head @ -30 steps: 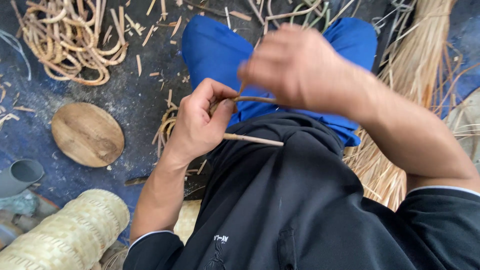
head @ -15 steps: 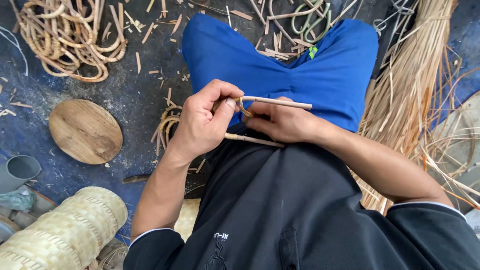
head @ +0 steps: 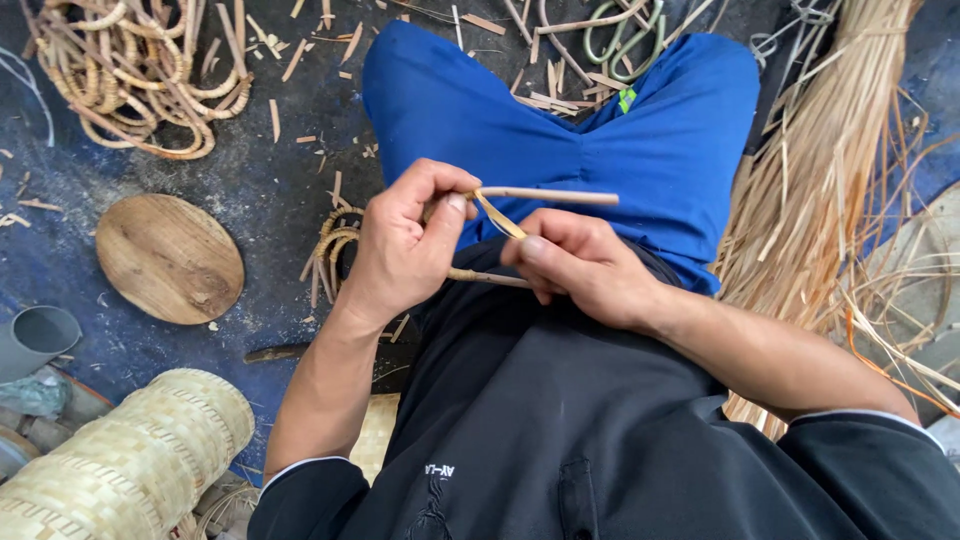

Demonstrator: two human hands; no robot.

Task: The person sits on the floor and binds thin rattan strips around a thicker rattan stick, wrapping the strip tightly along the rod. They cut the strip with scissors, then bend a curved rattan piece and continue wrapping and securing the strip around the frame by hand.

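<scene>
A thin, pale rattan stick [head: 545,195] lies level over the person's lap, above the blue trousers [head: 560,120], and a flat yellowish strip [head: 497,215] starts at its left end and runs down toward a second stick [head: 480,276] below it. The left hand [head: 400,250] is closed on the left end of the upper stick, the thumb pressing just where the strip begins; the right hand [head: 585,265] is curled with its fingertips on the strip and the lower stick, though how firmly it pinches I cannot tell. The risks I see come from this small joint. If the thumb lets go a little, the strip may slide and the winding would become loose. If the strip is pulled too sharply or bent flat over the edge, it may split along its grain, for it looks dry and thin. The free right end of the upper stick has no support, so a twist of the left wrist could swing it out of line. On the dark floor [head: 270,180], toward its upper left corner, lies a heap of rattan coils [head: 140,80]; a round wooden disc [head: 168,258] lies left of the lap, a woven cylinder [head: 120,460] at the lower left corner, and a bundle of straw-coloured fibres [head: 820,180] along the right edge.
</scene>
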